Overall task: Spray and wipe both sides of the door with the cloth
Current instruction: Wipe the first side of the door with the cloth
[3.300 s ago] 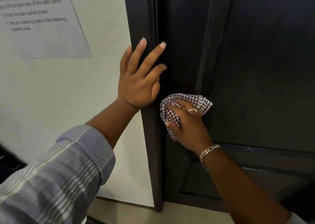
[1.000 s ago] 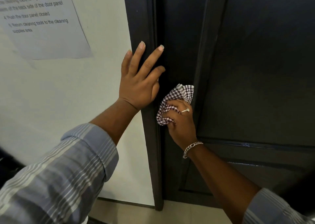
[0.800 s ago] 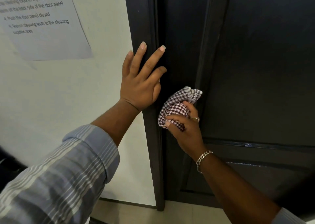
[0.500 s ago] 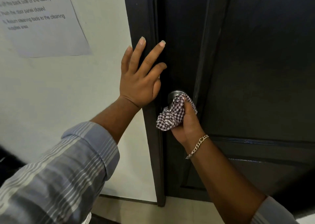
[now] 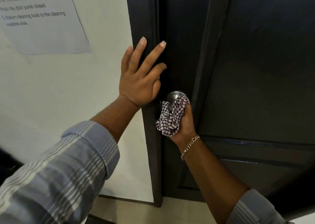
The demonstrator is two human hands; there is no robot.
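Dark door (image 5: 255, 70) fills the right two thirds of the frame, panelled, with raised moulding running top to bottom right of centre and a horizontal rail at lower right. Door frame (image 5: 143, 19) is a dark vertical strip just left of centre, butted against the door edge.

White wall (image 5: 68, 87) takes the left third. Printed sheet (image 5: 42, 19) is stuck on it at upper left; the text is partly readable, with lines about the door panel and cleaning tools.

Striped grey-blue sleeve (image 5: 59, 172) comes in from lower left, cuff rolled back on the forearm. A second striped cuff shows at the bottom right corner.

Left hand (image 5: 139, 77) is at centre frame, fingers straight and spread, palm flat against the door frame, fingertips reaching across onto the door edge. It grips nothing.

Right hand (image 5: 185, 123) sits just below and right of the left one, fingers curled round the checked cloth (image 5: 170, 119). The cloth is bunched in that hand and pressed up onto the metal door knob (image 5: 173, 97), draped over the knob's lower and right side. The knob's top left is bare. A loose end of the cloth hangs to the left of the hand, over the gap between door and frame.

Chain bracelet (image 5: 190, 146) is on the right wrist, just below the cloth.
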